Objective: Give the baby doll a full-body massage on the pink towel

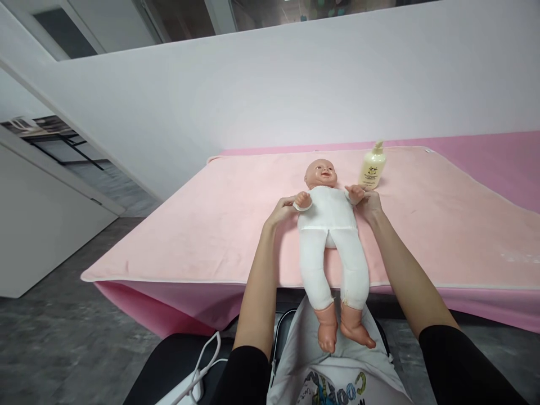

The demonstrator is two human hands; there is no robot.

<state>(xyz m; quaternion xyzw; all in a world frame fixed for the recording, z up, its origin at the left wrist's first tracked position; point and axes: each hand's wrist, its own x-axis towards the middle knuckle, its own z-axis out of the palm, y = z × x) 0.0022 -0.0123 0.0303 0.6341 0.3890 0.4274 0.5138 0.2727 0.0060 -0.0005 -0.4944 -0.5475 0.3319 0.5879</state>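
A baby doll [329, 208] with a white cloth body lies face up on a pale pink blanket [202, 225], its bare feet hanging past the front edge. My left hand [284, 211] is closed at the doll's arm on the left of the view, fingertips partly hidden behind its small hand. On the other side, my right hand [370, 203] pinches the doll's other arm near the wrist. A pale yellow pump bottle [372, 167] stands upright just beyond my right hand.
Behind the blanket rises a white wall [270, 90]. A darker pink cover [498, 166] shows under the blanket. At the lower left are a black seat [156, 365] and a white cable [206, 365]. A white door [46, 225] is at the far left.
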